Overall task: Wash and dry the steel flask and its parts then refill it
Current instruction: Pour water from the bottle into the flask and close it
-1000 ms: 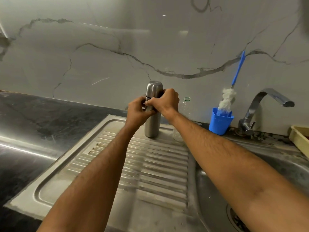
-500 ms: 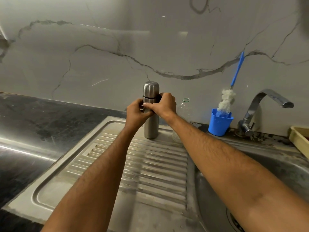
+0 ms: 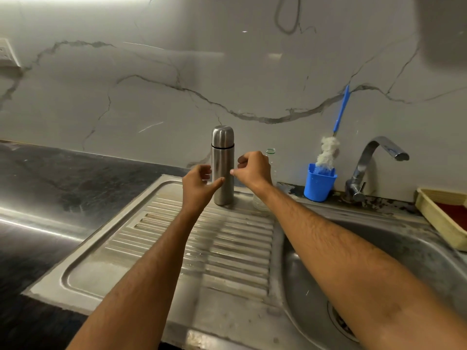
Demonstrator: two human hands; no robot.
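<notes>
The steel flask [image 3: 222, 157] stands upright with its cap on, at the far edge of the steel draining board [image 3: 177, 248]. My left hand [image 3: 198, 184] hovers just left of the flask's lower body, fingers apart, thumb tip close to or brushing the steel. Just right of the flask is my right hand [image 3: 252, 169], fingers loosely curled and holding nothing. Neither hand grips the flask.
A clear plastic bottle [image 3: 270, 154] stands behind my right hand, mostly hidden. A blue cup [image 3: 319, 184] with a bottle brush [image 3: 328, 150] sits by the wall, next to the tap [image 3: 374, 157]. The sink basin [image 3: 379, 261] lies to the right, a yellow tray [image 3: 439, 215] beyond. Dark countertop [image 3: 50, 198] spreads left.
Both hands were closed around the flask's cap joint; now they have let go and dropped lower to either side. The flask stands free.
</notes>
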